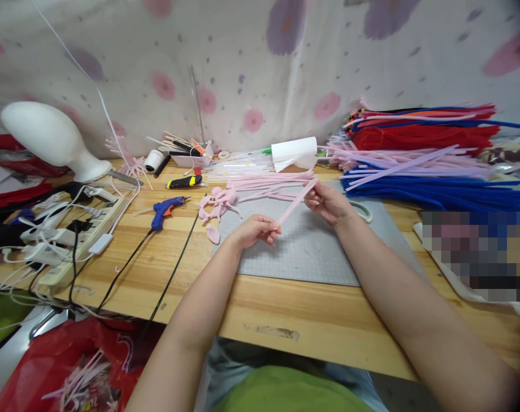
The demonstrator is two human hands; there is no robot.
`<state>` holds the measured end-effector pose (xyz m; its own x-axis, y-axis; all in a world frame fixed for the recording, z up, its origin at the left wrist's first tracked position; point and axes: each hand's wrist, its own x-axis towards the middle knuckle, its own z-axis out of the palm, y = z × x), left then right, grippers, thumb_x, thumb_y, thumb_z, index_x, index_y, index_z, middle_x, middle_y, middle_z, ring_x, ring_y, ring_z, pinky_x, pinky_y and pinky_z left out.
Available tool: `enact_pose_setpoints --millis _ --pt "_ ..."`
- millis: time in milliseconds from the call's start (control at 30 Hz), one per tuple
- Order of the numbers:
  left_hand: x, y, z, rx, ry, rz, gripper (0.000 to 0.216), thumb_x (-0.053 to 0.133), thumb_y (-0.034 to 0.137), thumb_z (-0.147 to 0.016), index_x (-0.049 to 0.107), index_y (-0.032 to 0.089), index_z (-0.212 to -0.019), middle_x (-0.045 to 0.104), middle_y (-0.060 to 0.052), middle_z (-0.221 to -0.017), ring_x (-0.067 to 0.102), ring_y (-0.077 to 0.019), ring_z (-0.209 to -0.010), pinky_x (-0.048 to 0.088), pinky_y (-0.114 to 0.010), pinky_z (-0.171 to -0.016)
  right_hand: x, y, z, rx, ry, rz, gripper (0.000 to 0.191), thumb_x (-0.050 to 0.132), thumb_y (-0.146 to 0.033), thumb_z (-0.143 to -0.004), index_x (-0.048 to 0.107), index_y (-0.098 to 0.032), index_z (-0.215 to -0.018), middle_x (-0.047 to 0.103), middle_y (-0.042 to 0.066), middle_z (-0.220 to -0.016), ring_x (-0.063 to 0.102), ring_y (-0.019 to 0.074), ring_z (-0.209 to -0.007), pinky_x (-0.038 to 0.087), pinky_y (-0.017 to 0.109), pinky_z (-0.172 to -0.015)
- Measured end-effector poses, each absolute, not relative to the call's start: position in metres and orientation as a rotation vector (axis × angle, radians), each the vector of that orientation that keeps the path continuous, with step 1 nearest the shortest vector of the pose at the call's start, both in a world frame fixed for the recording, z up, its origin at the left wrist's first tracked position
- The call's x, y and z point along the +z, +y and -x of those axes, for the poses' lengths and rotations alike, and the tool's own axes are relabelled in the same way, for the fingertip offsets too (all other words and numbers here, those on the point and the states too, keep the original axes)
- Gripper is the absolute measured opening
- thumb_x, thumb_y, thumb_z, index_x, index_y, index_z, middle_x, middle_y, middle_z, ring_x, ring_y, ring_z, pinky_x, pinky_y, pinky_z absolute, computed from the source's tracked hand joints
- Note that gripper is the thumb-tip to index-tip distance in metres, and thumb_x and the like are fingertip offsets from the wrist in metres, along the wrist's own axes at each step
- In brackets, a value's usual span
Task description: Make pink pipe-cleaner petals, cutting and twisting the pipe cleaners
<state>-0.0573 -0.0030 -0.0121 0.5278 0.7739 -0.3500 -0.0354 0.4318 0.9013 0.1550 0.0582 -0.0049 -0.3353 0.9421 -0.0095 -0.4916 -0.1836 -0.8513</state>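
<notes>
Between my hands stretches a short bundle of pale pink pipe cleaners (295,205), slanting up to the right above the grey cutting mat (303,257). My left hand (260,230) pinches its lower end, fingers closed. The upper end is in the closed fingers of my right hand (326,203). How many stems are in the bundle I cannot make out. Behind it, more pink pipe cleaners (268,181) lie along the mat's back edge. Left of these sit several bent pink fuzzy shapes (219,203), with a single pink petal-like piece (213,233) nearer me.
A blue glue gun (165,212) and a yellow-black cutter (184,182) lie to the left, beyond a crowded power strip (83,240). A white foam head (49,137) stands at back left. Blue pipe cleaners (440,191) are piled at right. A red bag (36,366) hangs below the edge.
</notes>
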Motion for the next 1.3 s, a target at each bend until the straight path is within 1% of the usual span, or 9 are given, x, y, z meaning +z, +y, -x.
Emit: enact_pose_setpoints --millis 67,233,367,467,600,833,1033,1167,1300 --pt "-0.012 -0.003 0.057 0.576 0.884 -1.03 0.026 0.071 0.031 -0.056 0.064 0.008 -0.066 0.056 0.0 -0.049 0.051 -0.0067 -0.041 0.043 -0.021 -0.047 -0.005 0.059 -0.158 1.719 -0.959 0.726 0.024 0.072 -0.036 -0.062 0.058 -0.018 -0.07 0.039 -0.005 -0.054 0.03 0.0023 -0.045 0.029 0.014 -0.037" --pt "-0.012 -0.003 0.056 0.527 0.877 -1.065 0.027 0.072 0.032 -0.057 0.064 0.008 -0.066 0.058 -0.002 -0.05 0.052 -0.0071 -0.041 0.041 -0.021 -0.047 -0.006 0.059 -0.161 1.713 -0.99 0.774 0.025 0.069 -0.04 -0.065 0.06 -0.019 -0.075 0.037 -0.005 -0.054 0.029 0.0038 -0.045 0.028 0.015 -0.036" --pt "-0.011 -0.004 0.053 0.496 0.91 -1.095 0.029 0.072 0.033 -0.056 0.064 0.008 -0.066 0.058 -0.002 -0.05 0.052 -0.0069 -0.041 0.043 -0.021 -0.047 -0.006 0.06 -0.158 1.704 -1.012 0.793 0.026 0.068 -0.041 -0.065 0.055 -0.018 -0.066 0.032 -0.005 -0.052 0.026 0.0039 -0.044 0.025 0.016 -0.035" --pt "-0.01 -0.006 0.049 0.494 0.934 -1.123 0.028 0.072 0.032 -0.056 0.064 0.008 -0.066 0.059 -0.002 -0.05 0.052 -0.0073 -0.041 0.042 -0.02 -0.046 -0.006 0.06 -0.155 1.735 -0.975 0.749 0.027 0.068 -0.038 -0.066 0.051 -0.017 -0.063 0.032 -0.006 -0.053 0.025 0.0031 -0.043 0.024 0.015 -0.034" --pt "-0.008 -0.009 0.043 0.519 0.978 -1.145 0.023 0.07 0.028 -0.059 0.064 0.007 -0.065 0.059 -0.002 -0.05 0.053 -0.0072 -0.04 0.041 -0.019 -0.045 -0.005 0.06 -0.15 1.728 -0.885 0.727 0.024 0.07 -0.032 -0.066 0.051 -0.017 -0.064 0.032 -0.006 -0.052 0.024 0.0022 -0.043 0.025 0.012 -0.033" --pt "-0.008 -0.01 0.036 0.597 1.064 -1.184 0.016 0.067 0.023 -0.063 0.063 0.007 -0.064 0.057 0.0 -0.046 0.051 -0.0056 -0.039 0.041 -0.017 -0.044 -0.006 0.062 -0.148 1.576 -0.843 0.75 0.024 0.069 -0.03 -0.064 0.048 -0.019 -0.063 0.033 -0.006 -0.051 0.028 0.0028 -0.042 0.028 0.013 -0.032" --pt "-0.019 -0.004 0.034 0.644 1.12 -1.274 0.011 0.06 0.018 -0.068 0.063 0.008 -0.064 0.057 0.0 -0.048 0.051 -0.0049 -0.041 0.042 -0.017 -0.045 -0.014 0.071 -0.142 1.428 -0.776 0.795 0.025 0.069 -0.024 -0.061 0.045 -0.018 -0.056 0.03 -0.007 -0.045 0.024 0.0023 -0.038 0.022 0.013 -0.03" --pt "-0.021 -0.002 0.039 0.705 1.193 -1.375 0.011 0.058 0.018 -0.069 0.063 0.01 -0.065 0.058 0.0 -0.052 0.052 -0.0052 -0.042 0.041 -0.017 -0.046 -0.014 0.071 -0.144 1.336 -0.792 0.877 0.026 0.072 -0.026 -0.054 0.047 -0.019 -0.055 0.037 -0.006 -0.046 0.026 0.0025 -0.04 0.022 0.015 -0.032" --pt "-0.012 0.003 0.058 0.958 1.285 -1.312 0.012 0.06 0.023 -0.065 0.063 0.011 -0.064 0.057 0.001 -0.051 0.051 -0.0061 -0.043 0.042 -0.019 -0.047 -0.013 0.068 -0.157 1.31 -1.117 0.981 0.023 0.072 -0.033 -0.056 0.054 -0.018 -0.058 0.041 -0.005 -0.048 0.034 0.0042 -0.043 0.028 0.018 -0.038"
